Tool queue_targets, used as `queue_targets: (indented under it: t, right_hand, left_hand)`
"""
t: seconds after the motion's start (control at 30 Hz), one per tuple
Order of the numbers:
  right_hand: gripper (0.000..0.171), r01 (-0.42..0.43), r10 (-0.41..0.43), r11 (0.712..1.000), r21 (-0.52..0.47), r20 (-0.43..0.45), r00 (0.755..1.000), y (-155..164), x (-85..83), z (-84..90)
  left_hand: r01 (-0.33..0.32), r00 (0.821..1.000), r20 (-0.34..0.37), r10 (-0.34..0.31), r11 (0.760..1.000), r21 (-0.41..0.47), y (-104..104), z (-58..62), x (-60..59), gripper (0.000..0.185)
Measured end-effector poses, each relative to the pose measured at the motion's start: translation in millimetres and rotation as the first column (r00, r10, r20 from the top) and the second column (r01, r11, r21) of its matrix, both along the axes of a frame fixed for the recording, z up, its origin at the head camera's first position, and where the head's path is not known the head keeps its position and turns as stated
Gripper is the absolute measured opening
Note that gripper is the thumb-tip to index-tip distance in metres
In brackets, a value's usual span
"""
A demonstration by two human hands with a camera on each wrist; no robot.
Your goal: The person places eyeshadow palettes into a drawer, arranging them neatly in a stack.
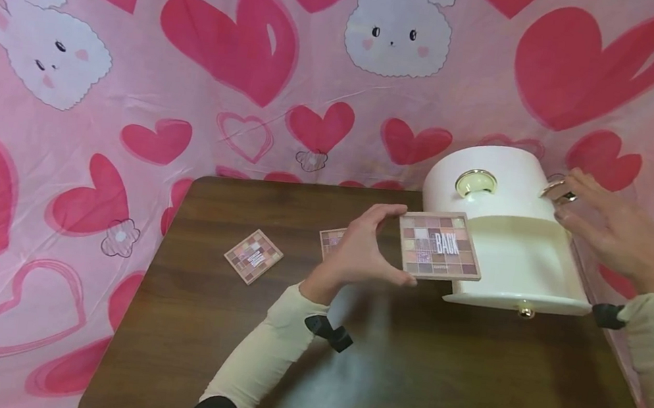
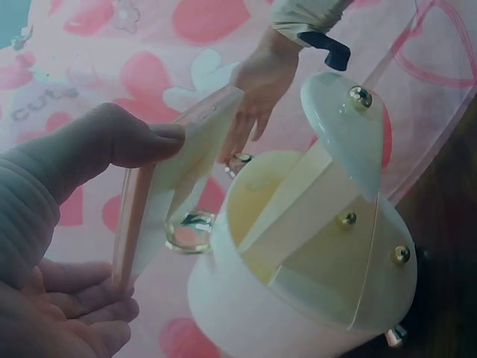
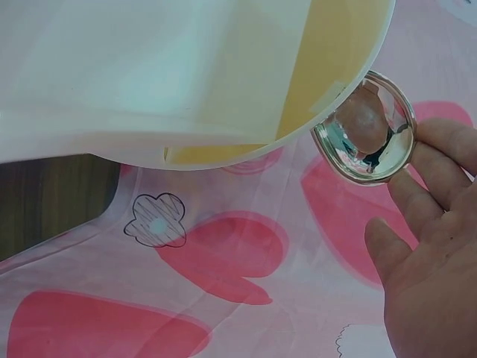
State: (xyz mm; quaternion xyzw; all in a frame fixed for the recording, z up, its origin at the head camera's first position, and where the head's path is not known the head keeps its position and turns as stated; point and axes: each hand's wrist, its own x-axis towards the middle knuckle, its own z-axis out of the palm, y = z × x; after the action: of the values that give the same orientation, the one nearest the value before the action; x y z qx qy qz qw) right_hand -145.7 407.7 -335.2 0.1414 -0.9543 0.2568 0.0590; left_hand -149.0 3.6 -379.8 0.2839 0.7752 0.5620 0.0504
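Left hand (image 1: 361, 249) pinching an eyeshadow palette (image 1: 440, 245) between thumb and curled fingers, the palette held flat above the wooden table (image 1: 402, 390) and just in front of the open side of a white round organizer (image 1: 508, 226); in the left wrist view the palette (image 2: 168, 201) is seen edge-on, thumb on top, fingers beneath; right hand (image 1: 603, 221) at the far right side of the organizer, fingers nearly straight and relaxed, fingertips (image 3: 428, 160) touching a shiny round metal knob (image 3: 369, 130) on its rim, nothing grasped; organizer lying tilted on the table, its inner shelf and small gold studs (image 2: 360, 97) visible; second palette (image 1: 253, 256) lying flat on the table to the left, well apart; third palette (image 1: 331, 240) partly hidden behind the left hand; pink cloth (image 1: 135, 71) with hearts and rabbits behind.
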Motion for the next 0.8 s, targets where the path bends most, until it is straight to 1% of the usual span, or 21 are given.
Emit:
queue_targets:
  t: [0.1,0.3,0.47,0.67,0.8]
  right_hand:
    - [0.07,0.001,-0.001,1.0,-0.004,0.007,1.0,0,0.2,0.2]
    - [0.072,0.021,-0.021,1.0,0.019,0.011,1.0,-1,0.5,1.0]
    - [0.072,0.03,-0.031,0.999,0.03,0.017,0.999,-2,0.4,0.8]
    - [0.071,0.018,-0.018,0.999,0.03,0.012,1.0,-2,0.6,1.4]
    - [0.071,0.014,-0.014,1.0,0.026,0.003,1.0,-3,0.8,1.4]
  left_hand:
    - [0.0,1.0,0.01,0.001,1.0,-0.027,8,2.2,0.2,0.099]
    - [-0.009,1.0,0.029,0.012,0.997,-0.075,23,6.7,-0.8,0.099]
    - [0.015,1.0,0.022,-0.013,0.996,-0.091,35,7.2,-3.8,0.101]
    - [0.041,0.999,0.006,-0.041,0.993,-0.112,49,5.5,-6.9,0.099]
    - [0.045,0.999,-0.002,-0.046,0.99,-0.132,58,5.1,-7.9,0.097]
